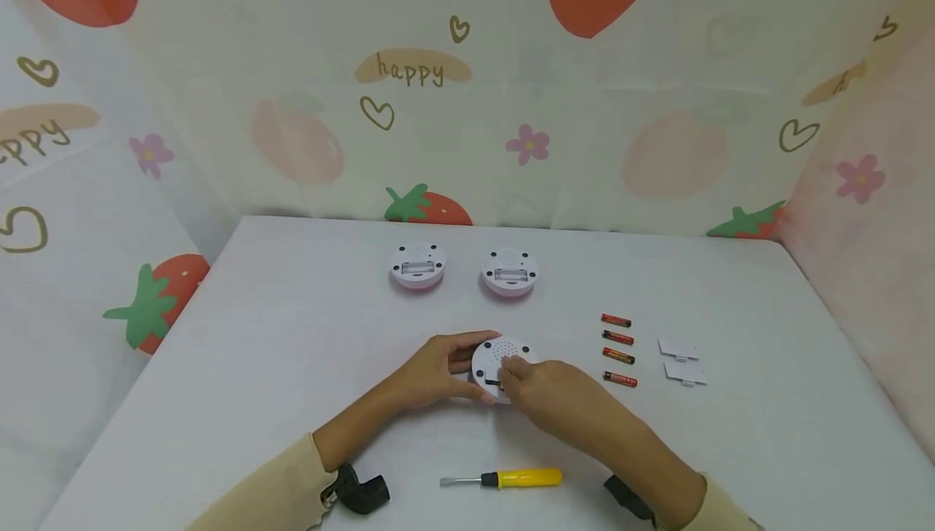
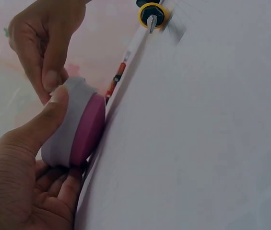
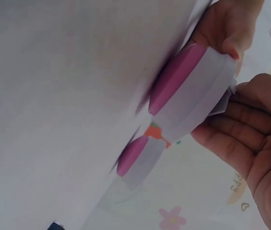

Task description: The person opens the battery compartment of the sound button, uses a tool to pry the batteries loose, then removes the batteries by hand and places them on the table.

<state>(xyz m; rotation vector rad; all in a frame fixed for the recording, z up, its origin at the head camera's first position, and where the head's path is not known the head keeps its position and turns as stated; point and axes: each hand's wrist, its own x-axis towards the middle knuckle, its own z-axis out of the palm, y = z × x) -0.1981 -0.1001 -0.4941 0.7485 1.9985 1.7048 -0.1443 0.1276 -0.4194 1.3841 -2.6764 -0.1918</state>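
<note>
On the white bench (image 1: 329, 295), reading from the left edge, my left hand (image 1: 436, 369) came first, grasping a round device (image 1: 502, 350) by its left side, thumb on the near part of the rim, fingers curled round the far part. Toward the far edge, left of centre, I noted a second device (image 1: 418, 265), pink side down, white face up, battery compartment open. On the near side lay a screwdriver (image 1: 501, 479), blade left, yellow handle right. The grasped device was at about mid-bench, its white face with dark round spots uppermost; I could not tell whether its pink side touched the surface. Beyond it, near the far edge, sat a third device (image 1: 510, 273), likewise pink side down and open. My right hand (image 1: 551, 397) was pinching a small white cover (image 3: 219, 105) at the face of the grasped device, a dark gap showing beside it; whether the cover was fully free I could not tell. Right of that hand lay four red batteries (image 1: 618, 356), spaced in a column from far to near. Farther toward the right edge, two white covers (image 1: 678, 349) lay, one just in front of the other
</note>
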